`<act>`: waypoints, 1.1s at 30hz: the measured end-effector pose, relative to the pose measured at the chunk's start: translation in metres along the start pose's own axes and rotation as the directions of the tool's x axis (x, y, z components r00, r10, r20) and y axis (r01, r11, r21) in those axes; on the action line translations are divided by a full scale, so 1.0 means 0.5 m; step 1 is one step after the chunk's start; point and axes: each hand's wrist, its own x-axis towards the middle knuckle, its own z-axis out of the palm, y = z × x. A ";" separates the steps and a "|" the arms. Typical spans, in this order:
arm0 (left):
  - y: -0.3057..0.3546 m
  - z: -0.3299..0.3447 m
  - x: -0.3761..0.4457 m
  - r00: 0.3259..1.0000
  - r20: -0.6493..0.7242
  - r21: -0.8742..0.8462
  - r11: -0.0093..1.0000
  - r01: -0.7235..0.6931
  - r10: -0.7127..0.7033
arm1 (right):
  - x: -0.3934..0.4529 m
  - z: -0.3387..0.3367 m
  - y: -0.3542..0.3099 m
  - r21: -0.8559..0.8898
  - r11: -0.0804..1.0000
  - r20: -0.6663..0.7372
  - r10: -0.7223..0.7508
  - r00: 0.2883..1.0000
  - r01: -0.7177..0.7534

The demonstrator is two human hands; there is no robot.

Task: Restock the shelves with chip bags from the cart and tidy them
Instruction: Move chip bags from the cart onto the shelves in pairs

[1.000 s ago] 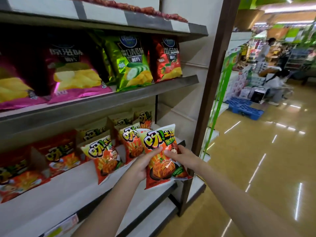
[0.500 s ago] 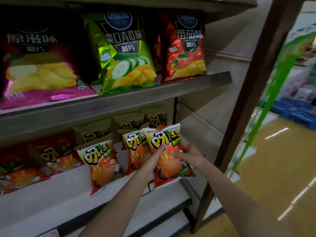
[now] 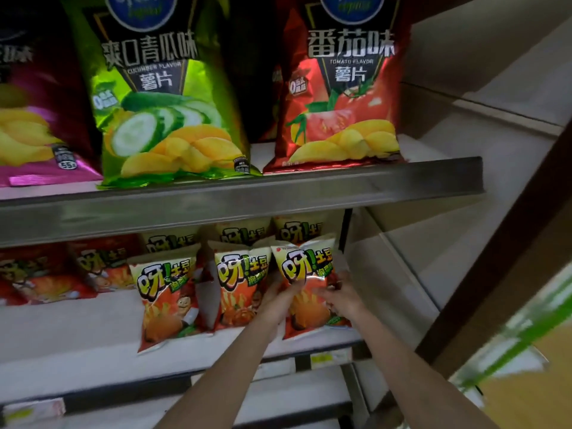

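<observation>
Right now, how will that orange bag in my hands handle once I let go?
The orange bag looks puffed and crinkly, so probably light and easily crushed. Standing upright near the lower shelf edge, it may tip forward. Its glossy film likely slips.

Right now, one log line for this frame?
stage: placing | item: small orange-red chip bag on white lower shelf, right end of front row | left hand: holding bag | right hand: holding bag

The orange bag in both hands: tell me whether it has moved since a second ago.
Yes. The orange bag, gripped by the left hand and right hand, has gone inward over the lower shelf, now level with the neighbouring bag.
</observation>
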 end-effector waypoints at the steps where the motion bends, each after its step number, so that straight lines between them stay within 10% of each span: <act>1: 0.002 0.002 0.001 1.000 -0.006 -0.006 1.000 0.002 -0.002 | 0.011 0.000 0.000 -0.012 1.000 -0.002 -0.003 1.000 0.003; 17: 0.028 -0.059 -0.021 0.997 -0.081 -0.038 0.999 -0.004 0.000 | -0.023 0.061 -0.071 -0.094 0.982 -0.144 -0.176 0.974 0.164; 33: 0.079 -0.572 -0.307 0.873 -0.473 -0.106 0.976 -0.190 0.118 | -0.322 0.458 -0.389 -0.028 0.864 0.218 -0.486 0.846 0.503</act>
